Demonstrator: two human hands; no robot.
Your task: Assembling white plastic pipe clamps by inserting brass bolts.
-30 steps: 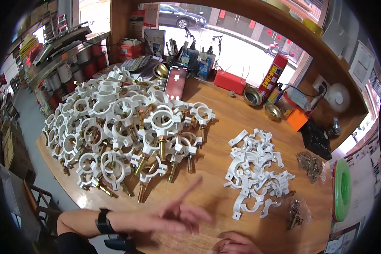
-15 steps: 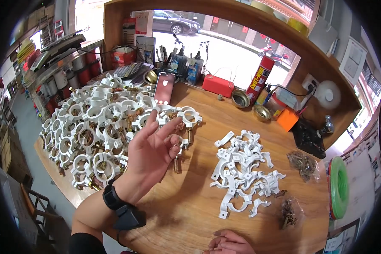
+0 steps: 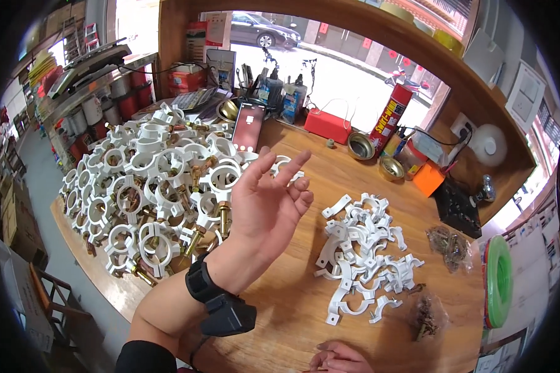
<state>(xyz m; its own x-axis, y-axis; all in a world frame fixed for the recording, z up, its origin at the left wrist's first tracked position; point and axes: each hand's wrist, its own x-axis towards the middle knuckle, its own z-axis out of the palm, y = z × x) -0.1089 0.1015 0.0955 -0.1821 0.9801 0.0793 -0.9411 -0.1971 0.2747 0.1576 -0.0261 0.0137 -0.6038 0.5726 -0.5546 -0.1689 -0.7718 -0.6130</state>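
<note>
My left hand (image 3: 269,205) is raised over the table, palm up, its thumb and forefinger spread apart and its other fingers loosely curled. Nothing lies in it. It hangs at the right side of a large heap of white ring-shaped pipe clamps (image 3: 158,196), many with brass-coloured bolts, and covers part of them. Down at the lower edge, my right hand (image 3: 342,357) rests closed with its fingers pressed together; whatever it holds is hidden. Ahead of it lies a smaller pile of loose white clamp halves (image 3: 361,248).
Two clear bags of small screws (image 3: 426,317) lie at the right. A phone (image 3: 249,127) leans behind the heap. Along the back stand a red box (image 3: 328,126), a red spray can (image 3: 391,113) and metal bowls (image 3: 360,146). A green coil (image 3: 499,281) sits at the right edge.
My left hand has moved right, away from the heap and toward the loose clamp halves, still spread. My right hand has stayed nearly in place at the lower edge.
</note>
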